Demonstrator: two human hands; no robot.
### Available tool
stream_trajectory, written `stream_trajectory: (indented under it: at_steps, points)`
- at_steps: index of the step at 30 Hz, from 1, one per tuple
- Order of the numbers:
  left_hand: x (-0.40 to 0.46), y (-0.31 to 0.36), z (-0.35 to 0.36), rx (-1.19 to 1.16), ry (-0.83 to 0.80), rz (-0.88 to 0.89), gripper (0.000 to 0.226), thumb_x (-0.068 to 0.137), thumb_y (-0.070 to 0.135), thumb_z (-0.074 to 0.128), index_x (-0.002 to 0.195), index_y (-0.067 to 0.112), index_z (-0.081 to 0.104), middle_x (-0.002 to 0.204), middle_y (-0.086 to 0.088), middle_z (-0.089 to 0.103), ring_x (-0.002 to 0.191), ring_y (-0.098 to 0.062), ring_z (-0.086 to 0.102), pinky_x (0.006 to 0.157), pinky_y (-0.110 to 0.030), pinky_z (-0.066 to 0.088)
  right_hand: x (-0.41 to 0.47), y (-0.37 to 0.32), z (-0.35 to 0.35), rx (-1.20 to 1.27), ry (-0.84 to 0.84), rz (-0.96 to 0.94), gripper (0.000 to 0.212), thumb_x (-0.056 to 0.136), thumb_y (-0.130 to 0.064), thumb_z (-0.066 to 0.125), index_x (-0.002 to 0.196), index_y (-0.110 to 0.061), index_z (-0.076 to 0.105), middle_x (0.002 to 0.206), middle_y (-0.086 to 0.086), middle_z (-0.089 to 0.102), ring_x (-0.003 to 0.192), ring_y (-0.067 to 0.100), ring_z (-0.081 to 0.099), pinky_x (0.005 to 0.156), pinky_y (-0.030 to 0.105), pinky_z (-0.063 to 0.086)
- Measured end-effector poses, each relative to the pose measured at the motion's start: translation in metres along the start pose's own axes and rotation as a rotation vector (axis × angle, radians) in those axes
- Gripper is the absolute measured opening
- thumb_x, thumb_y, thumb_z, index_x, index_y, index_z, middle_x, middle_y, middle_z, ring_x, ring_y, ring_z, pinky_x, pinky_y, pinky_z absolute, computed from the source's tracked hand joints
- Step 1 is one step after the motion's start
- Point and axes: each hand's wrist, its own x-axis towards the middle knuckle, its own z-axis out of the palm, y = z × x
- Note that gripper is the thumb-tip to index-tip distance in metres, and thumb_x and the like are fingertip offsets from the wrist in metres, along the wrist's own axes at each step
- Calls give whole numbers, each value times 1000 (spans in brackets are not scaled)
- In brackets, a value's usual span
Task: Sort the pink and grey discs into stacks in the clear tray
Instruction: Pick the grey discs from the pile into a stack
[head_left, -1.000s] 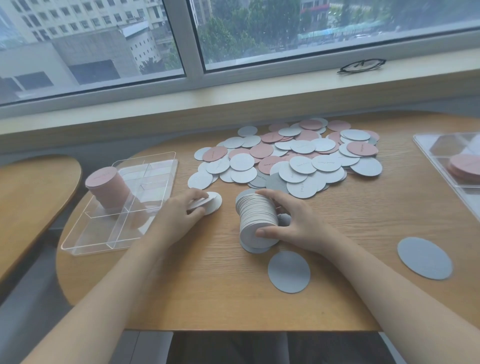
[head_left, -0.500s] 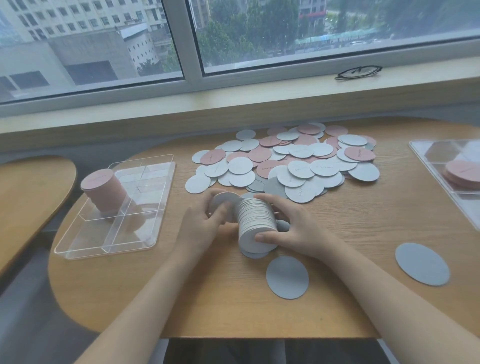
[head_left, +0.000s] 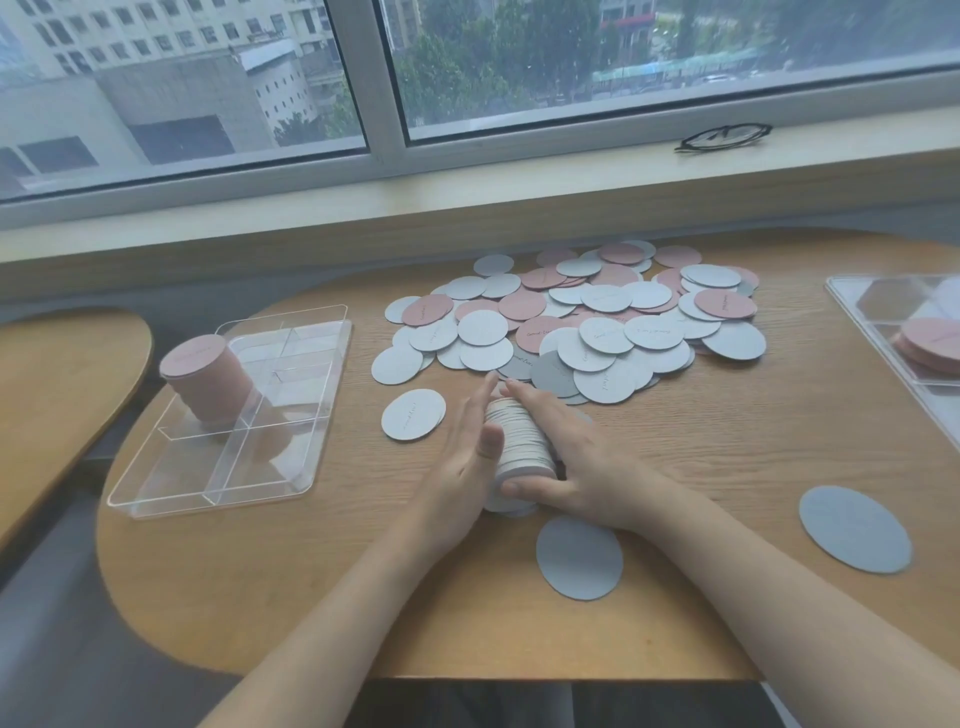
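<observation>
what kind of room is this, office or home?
Hard to say; likely an upper-floor office or study room. A rounded wooden table stands against a long window sill, the window overlooks city buildings and treetops, and folded glasses lie on the sill.

Right-hand tray (head_left: 878, 332) cut by picture's edge.

Upper-floor office or study room: wooden table (head_left: 727, 467) by window (head_left: 519, 78), city buildings outside.
</observation>
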Motion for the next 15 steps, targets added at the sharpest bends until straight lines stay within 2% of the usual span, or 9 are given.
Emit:
stream_trajectory:
  at_steps: [2,4,6,8,11,13,15]
  points:
    - [1,-2,2,16,37,-7,109,72,97,16,160,32,13,155,23,23,144,14,12,109,0,12,-1,-2,1,3,-36,11,101,86,-58,64,158,-30,-1,160,-23,9,144,-10,6,110,8,8]
    - [4,-3,2,21,36,-23,107,71,97,17,159,35,9,161,19,19,148,9,10,116,-12,12,-2,-2,1,-13,-74,13,103,86,-60,61,157,-30,-7,160,-24,-2,144,-11,-5,112,9,2]
    - [6,-4,0,45,12,-27,107,70,98,18,159,38,5,165,19,12,150,7,5,122,-23,10,-4,-2,1,-37,-86,9,105,86,-59,63,157,-29,-9,158,-25,-4,141,-15,-9,108,3,-3]
    - [5,-4,-4,79,-20,-21,110,71,98,18,160,36,2,166,21,6,150,9,2,124,-26,8,-4,-2,0,-39,-71,13,106,84,-58,66,157,-31,-5,156,-27,1,140,-16,-4,109,4,2]
    - [3,-5,-12,63,-79,-5,105,74,95,21,161,36,6,165,27,7,148,14,5,122,-21,9,-2,-5,0,-30,-54,8,102,82,-59,68,156,-35,3,156,-27,9,142,-7,13,113,19,19]
    - [5,-6,-22,21,-101,11,93,84,86,25,160,33,16,162,28,19,147,12,13,120,-19,14,-1,-6,2,-44,-34,-14,96,81,-58,69,153,-37,10,152,-20,20,136,1,29,111,28,31]
    - [9,-11,-35,115,-9,55,68,97,64,38,155,27,37,154,26,38,142,13,28,113,-9,19,-1,-6,3,-23,-12,-30,89,81,-52,73,150,-38,18,144,-20,27,128,1,35,105,28,36]
